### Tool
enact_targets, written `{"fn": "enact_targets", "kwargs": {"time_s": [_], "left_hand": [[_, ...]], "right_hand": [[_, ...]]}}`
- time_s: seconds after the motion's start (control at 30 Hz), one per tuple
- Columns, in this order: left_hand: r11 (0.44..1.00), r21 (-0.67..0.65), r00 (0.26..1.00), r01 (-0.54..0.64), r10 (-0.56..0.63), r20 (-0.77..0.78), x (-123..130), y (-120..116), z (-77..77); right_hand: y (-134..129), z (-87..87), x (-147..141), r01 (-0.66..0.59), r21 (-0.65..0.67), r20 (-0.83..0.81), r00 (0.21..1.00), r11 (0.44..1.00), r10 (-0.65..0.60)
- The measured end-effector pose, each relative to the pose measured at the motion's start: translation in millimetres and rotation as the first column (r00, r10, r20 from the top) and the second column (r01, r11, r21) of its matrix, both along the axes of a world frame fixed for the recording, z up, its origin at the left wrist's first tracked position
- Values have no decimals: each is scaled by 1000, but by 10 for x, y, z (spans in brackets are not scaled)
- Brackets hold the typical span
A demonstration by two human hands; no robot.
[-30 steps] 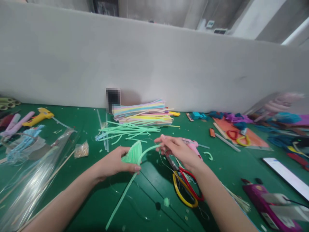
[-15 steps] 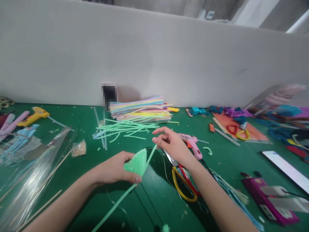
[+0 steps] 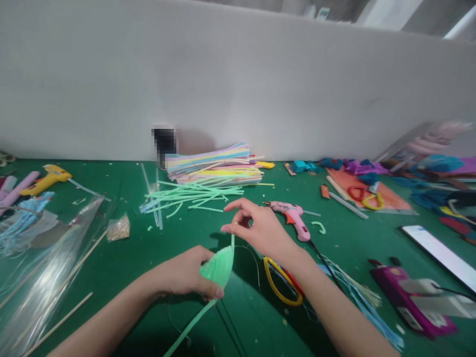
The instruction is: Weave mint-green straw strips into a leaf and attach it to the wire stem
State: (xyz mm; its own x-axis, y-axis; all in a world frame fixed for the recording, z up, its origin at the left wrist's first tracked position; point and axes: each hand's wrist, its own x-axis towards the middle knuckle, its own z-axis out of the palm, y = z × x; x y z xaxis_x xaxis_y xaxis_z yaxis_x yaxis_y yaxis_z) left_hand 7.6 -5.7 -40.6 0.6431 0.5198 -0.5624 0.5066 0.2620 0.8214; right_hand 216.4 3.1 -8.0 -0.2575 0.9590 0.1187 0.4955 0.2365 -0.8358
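Green ribbed piece [image 3: 220,266] pinched in left hand [image 3: 188,273]; above that grip, right hand [image 3: 263,234] pinches its strip [image 3: 233,241], now more upright.

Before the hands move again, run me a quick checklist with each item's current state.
1. Left hand grip on the green ribbed piece: ok, held between thumb and fingers.
2. Right hand grip on the upper green strip: cannot tell; the strip reaches the hand, but the contact is unclear.
3. Lower green strip end in view: not ok, it runs off the bottom edge.
4. Scissors fully visible: not ok, the right hand and forearm hide part.
5. Pink glue gun cool: cannot tell; it lies on the table.
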Motion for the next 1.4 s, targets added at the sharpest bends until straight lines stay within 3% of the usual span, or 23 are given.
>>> {"fn": "enact_targets", "kwargs": {"time_s": [0.17, 0.33, 0.6, 0.83, 0.93, 1.07, 1.13, 1.23, 1.33, 1.4], "left_hand": [[995, -85, 993, -57, 65, 102, 13, 5, -69], [985, -133, 974, -112, 135, 181, -16, 66, -111], [977, -145, 954, -158, 189, 234, -73, 131, -102], [962, -152, 933, -227, 259, 249, -75, 146, -90], [950, -163, 920, -265, 300, 254, -65, 151, -67], [899, -152, 854, -411, 438, 280, -91, 210, -12], [852, -145, 803, -504, 524, 286, -122, 256, 9], [767, -125, 716, -629, 635, 290, -169, 312, 28], [692, -90, 639, -716, 702, 315, -186, 327, 53], [664, -72, 609, -744, 720, 333, -177, 317, 79]], "right_hand": [[-78, 29, -55, -47, 190, 204, 979, 981, 7], [-182, 75, -75, -238, 368, 436, 898, 899, 59], [-342, 144, -152, -380, 366, 686, 727, 850, 29], [-378, -93, -261, -446, 486, 774, 619, 751, -134], [-355, -88, -222, -436, 457, 760, 644, 775, -86], [-398, 85, -122, -297, 449, 575, 818, 843, -19], [-443, 169, -99, -200, 396, 460, 888, 896, -5], [-473, 202, -125, -86, 95, 357, 933, 992, 46], [-427, 112, -194, -54, -196, 296, 949, 979, 111], [-379, 22, -236, -30, -240, 283, 954, 970, 99]]}}
